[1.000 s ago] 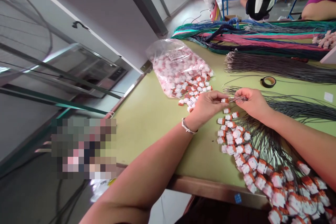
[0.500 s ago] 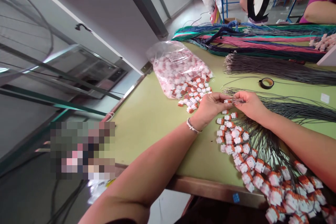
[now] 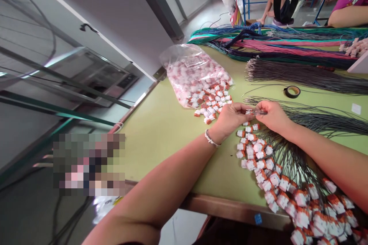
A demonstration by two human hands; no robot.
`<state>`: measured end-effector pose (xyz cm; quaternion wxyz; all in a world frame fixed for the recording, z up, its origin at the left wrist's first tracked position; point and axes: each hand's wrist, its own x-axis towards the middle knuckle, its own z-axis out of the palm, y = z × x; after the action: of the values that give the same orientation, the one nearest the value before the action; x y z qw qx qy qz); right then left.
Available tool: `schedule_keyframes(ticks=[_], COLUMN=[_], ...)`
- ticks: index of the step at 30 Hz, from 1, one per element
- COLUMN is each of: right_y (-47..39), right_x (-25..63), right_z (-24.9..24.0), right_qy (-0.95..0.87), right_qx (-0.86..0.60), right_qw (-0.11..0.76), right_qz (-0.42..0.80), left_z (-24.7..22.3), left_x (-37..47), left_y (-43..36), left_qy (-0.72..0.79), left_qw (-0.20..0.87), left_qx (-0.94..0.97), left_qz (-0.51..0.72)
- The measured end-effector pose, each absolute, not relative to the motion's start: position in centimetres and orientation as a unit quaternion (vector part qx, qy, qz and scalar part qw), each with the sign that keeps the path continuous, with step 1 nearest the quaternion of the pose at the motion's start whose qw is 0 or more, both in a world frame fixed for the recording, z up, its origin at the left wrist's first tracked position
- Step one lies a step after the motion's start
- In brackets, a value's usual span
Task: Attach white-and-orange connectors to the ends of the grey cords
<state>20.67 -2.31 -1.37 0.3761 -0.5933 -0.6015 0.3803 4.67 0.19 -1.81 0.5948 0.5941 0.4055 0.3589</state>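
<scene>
My left hand (image 3: 230,116) is closed in a pinch on a small white-and-orange connector, mostly hidden by the fingertips. Right beside it, my right hand (image 3: 271,115) pinches the ends of several thin dark wires, their metal tips pointing toward the connector. Whether a tip sits inside the connector I cannot tell. Below both hands, wired connectors (image 3: 274,179) in white and orange trail down to the table's front edge. Loose connectors (image 3: 211,111) lie to the left of my left hand, spilling from a clear plastic bag (image 3: 192,65).
Behind my right hand lie a bundle of dark wires (image 3: 324,120), a roll of black tape (image 3: 292,92) and another dark bundle (image 3: 299,74). Coloured wires (image 3: 287,46) stretch along the table's far side. Another person's arm (image 3: 349,16) rests at the far right.
Both hands stay in nearly the same place, with slight finger movement. Metal wire tips show more clearly between them now. In the background, a person's leg has come into view.
</scene>
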Motion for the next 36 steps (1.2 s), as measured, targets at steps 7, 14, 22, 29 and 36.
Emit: schedule_keyframes(ticks=[7,14,22,29,36], right_y=[-2.35,-2.60,-2.52,-2.36,-2.57], right_x=[20.69,20.62,20.70,20.94,20.82], right_z=[-1.50,-0.74,-1.05,-1.10,-1.61], right_qy=[-0.600,-0.598,-0.610,-0.616,-0.610], right_qx=[-0.592,-0.583,-0.585,-0.581,-0.581], right_qw=[0.383,0.391,0.382,0.382,0.375], right_qz=[0.377,0.385,0.374,0.370,0.388], left_z=[-1.81,-2.10,-2.36,-2.42,-2.42], left_x=[4.84,4.13,4.22,4.10,4.33], left_y=[0.15,0.30,0.30,0.46,0.40], left_qy=[0.401,0.340,0.332,0.330,0.330], left_qw=[0.617,0.674,0.708,0.723,0.710], left_qx=[0.569,0.526,0.470,0.443,0.468], left_qz=[0.368,0.393,0.409,0.415,0.410])
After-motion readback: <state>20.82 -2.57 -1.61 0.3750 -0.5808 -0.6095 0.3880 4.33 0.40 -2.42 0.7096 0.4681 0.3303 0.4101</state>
